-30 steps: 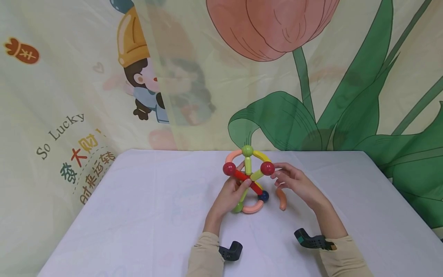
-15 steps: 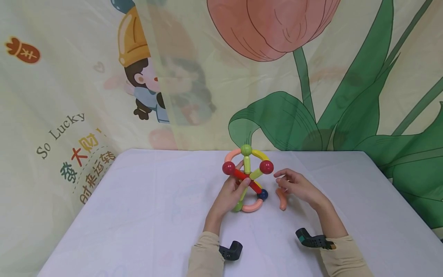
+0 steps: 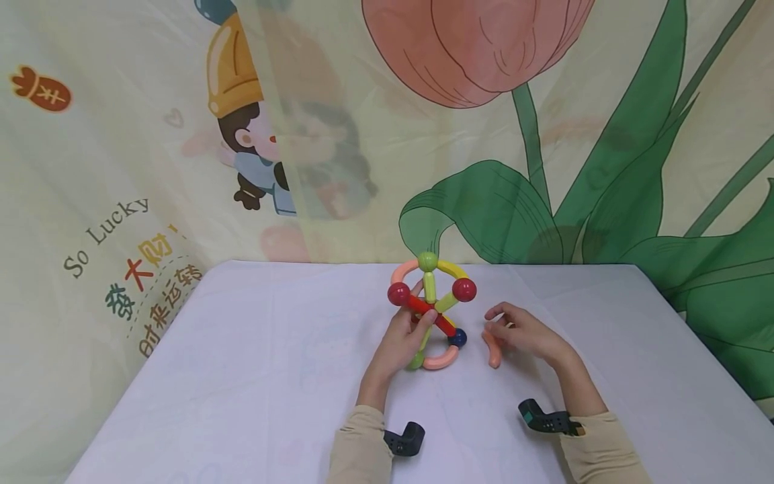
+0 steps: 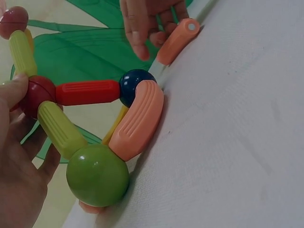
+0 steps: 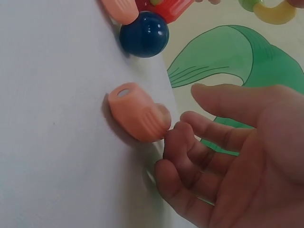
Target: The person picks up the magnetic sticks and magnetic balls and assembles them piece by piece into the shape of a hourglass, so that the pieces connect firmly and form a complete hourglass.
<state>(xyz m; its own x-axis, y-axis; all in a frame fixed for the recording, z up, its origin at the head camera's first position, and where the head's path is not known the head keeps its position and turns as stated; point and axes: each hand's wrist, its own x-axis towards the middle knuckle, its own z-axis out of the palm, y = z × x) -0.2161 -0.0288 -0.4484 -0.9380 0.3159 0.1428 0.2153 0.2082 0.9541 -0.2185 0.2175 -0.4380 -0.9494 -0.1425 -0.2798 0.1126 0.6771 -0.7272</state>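
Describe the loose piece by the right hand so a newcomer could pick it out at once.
On the white table, look right of the ball-and-rod structure that the left hand grips. The curved orange rod lies flat at the right hand, the only unattached piece.

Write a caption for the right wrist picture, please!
Right hand reaching for a loose orange curved rod beside the dark blue ball.
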